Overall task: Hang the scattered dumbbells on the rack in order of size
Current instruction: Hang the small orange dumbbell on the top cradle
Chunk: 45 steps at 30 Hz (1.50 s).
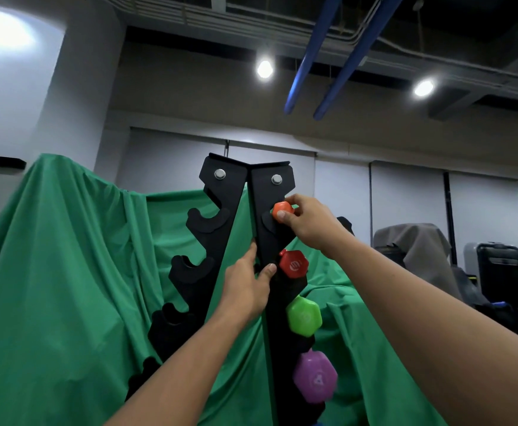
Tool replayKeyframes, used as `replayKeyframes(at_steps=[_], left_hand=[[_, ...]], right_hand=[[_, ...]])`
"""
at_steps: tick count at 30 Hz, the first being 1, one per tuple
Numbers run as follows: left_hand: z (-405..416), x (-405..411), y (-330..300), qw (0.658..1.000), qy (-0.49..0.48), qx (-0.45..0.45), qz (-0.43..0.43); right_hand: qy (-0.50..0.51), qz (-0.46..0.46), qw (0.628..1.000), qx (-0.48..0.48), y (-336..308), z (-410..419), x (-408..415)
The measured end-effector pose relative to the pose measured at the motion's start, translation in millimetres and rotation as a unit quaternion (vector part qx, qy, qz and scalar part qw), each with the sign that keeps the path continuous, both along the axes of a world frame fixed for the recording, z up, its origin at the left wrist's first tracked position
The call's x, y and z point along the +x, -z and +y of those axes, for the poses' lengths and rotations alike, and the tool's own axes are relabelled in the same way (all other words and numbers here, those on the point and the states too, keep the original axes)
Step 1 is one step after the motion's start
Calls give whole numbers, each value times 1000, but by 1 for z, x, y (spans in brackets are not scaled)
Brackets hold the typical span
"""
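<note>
Orange hexagonal dumbbell head, smallest in sight, is pinched by the right hand at the black steel rack's top right cradle; its long axis runs away from view. The left hand clasps the upright's edge. Red, green and purple dumbbells already hang below, growing downward; the left-side cradles stand empty.

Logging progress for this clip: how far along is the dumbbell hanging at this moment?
Nearly through one side. On the rack's right column the red dumbbell, green dumbbell and purple dumbbell already hang, growing downward. In hand: the right hand holds the small orange dumbbell at the top right slot, while the left hand steadies the upright. The visible left-column hooks hold nothing; dumbbells still scattered are out of view.
</note>
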<state>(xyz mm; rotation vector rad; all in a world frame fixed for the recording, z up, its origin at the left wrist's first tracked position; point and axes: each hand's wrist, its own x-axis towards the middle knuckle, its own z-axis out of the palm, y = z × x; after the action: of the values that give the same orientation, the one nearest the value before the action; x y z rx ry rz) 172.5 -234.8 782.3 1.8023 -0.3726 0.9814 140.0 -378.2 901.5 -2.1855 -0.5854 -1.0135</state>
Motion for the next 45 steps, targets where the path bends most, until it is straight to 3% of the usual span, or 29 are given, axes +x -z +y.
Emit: replayKeyframes(at_steps=[20, 45], left_hand=[[1, 0, 0, 1000, 13, 0, 15], [-2, -21, -1, 999, -7, 36, 16]], right_hand=[[-62, 55, 993, 86, 3, -6, 6], [-22, -37, 998, 54, 23, -12, 3]])
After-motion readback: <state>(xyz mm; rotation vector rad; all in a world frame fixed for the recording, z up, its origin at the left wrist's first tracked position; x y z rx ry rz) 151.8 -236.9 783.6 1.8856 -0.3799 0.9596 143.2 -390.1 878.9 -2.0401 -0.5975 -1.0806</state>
